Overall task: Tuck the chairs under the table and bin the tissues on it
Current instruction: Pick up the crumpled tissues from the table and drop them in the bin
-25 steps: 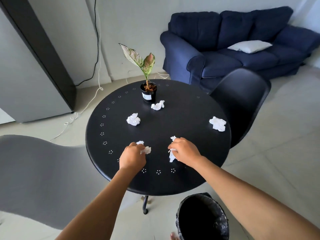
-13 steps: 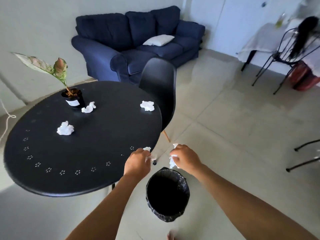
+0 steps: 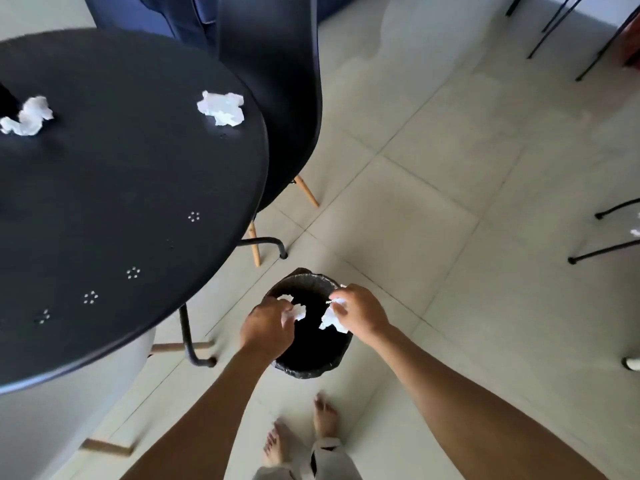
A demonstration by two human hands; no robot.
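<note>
A black lined bin (image 3: pixel 304 365) stands on the floor just off the round black table (image 3: pixel 114 209). My left hand (image 3: pixel 266 329) hovers over the bin's left rim, shut on a crumpled white tissue (image 3: pixel 298 312). Over the right rim, my right hand (image 3: pixel 360 311) pinches another tissue (image 3: pixel 330 320). Two more tissues lie on the table, one at the right (image 3: pixel 221 108) and one at the far left (image 3: pixel 26 116). A black chair (image 3: pixel 277 64) sits tucked against the table's far right edge. A grey chair (image 3: pixel 45 410) shows below the table at the lower left.
Black metal table legs (image 3: pixel 188 341) and wooden chair legs (image 3: pixel 254 244) stand close to the bin. My bare feet (image 3: pixel 301 434) are on the pale tiles behind it. Thin black furniture legs (image 3: pixel 602 251) reach in from the right edge. A dark blue sofa (image 3: pixel 173 15) sits behind the chair.
Both hands carried their tissues off the table edge and down over the bin's mouth. My view swung right and down, so the plant and most of the sofa left the frame.
</note>
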